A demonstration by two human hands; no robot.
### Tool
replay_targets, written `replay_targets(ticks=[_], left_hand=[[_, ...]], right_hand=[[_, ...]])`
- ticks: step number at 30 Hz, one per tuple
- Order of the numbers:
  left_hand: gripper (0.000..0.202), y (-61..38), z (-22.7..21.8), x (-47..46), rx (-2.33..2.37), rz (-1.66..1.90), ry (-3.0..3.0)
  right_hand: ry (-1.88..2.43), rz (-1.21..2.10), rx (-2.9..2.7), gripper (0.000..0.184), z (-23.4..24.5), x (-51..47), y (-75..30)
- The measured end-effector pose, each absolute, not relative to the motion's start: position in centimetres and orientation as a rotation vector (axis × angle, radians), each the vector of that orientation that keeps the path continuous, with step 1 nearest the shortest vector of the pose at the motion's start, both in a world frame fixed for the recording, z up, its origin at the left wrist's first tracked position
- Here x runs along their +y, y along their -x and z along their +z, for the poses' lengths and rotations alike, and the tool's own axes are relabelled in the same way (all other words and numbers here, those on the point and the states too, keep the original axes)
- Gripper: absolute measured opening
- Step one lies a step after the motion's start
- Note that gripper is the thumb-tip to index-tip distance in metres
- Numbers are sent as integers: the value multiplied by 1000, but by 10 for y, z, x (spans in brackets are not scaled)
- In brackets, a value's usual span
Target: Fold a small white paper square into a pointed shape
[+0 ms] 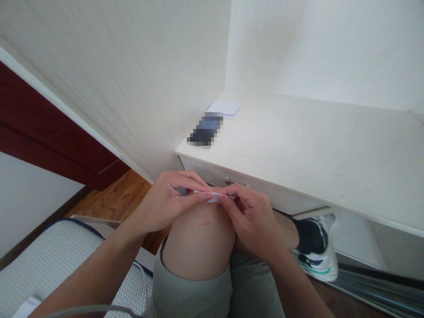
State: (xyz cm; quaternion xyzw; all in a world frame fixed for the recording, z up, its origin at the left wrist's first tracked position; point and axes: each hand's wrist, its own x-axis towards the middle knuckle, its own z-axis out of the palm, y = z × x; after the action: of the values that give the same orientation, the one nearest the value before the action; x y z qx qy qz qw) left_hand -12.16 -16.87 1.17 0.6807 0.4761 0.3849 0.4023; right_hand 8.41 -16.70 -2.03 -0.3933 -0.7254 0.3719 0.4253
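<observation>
My left hand (pixel 168 201) and my right hand (pixel 250 218) meet above my raised bare knee (pixel 198 238). Both pinch a small thin white strip (pixel 212 197) between thumb and fingertips, one hand at each end. A short red scratch (pixel 204 224) shows on the knee just below the strip. What the strip is I cannot make out for certain; it looks like a small paper-wrapped item.
A white desk (pixel 298 145) with a drawer handle (pixel 236 182) stands right in front. On it lie a blurred dark phone (pixel 205 129) and white paper slips (pixel 225 108). A sneaker (pixel 319 251) rests under the desk. White bedding (pixel 49 260) lies at the lower left, over wooden floor (pixel 114 201).
</observation>
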Motion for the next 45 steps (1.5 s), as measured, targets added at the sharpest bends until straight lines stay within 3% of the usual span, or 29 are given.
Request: replay_targets(ticks=[5,11,15,19,26,30,33,39,45], left_hand=[[10,145,22,-167,1289,1196,-1475],[14,121,23,-181,1333,1190,-1381],[39,84,24,-178,1201,1106,-1258],[18,58,27,-174,1149,1000,-1341],[28,63,27,-169,1185,1151,-1216],[24,85,38,-162,1231,1346,-1143],[28,84,42,-166,1239,1208,-1225],[29,56,43,-179,1190,851,-1424],[28,53,50,-184,1102,789,-1505]], right_hand=[[1174,873,-1621,16,-26,-159,-104],[1141,1113,-1383,17,-24,-158,-128],[1100,1187,-1359,17,-13,-168,-122],[1060,1201,-1376,20,-3,-174,-115],[1085,1240,-1305,25,-12,-173,-137],[1306,1034,-919,32,-45,-181,-199],[1341,1029,-930,37,-50,-191,-221],[1109,1198,-1411,33,2,-204,-170],[1084,1313,-1419,28,9,-211,-142]])
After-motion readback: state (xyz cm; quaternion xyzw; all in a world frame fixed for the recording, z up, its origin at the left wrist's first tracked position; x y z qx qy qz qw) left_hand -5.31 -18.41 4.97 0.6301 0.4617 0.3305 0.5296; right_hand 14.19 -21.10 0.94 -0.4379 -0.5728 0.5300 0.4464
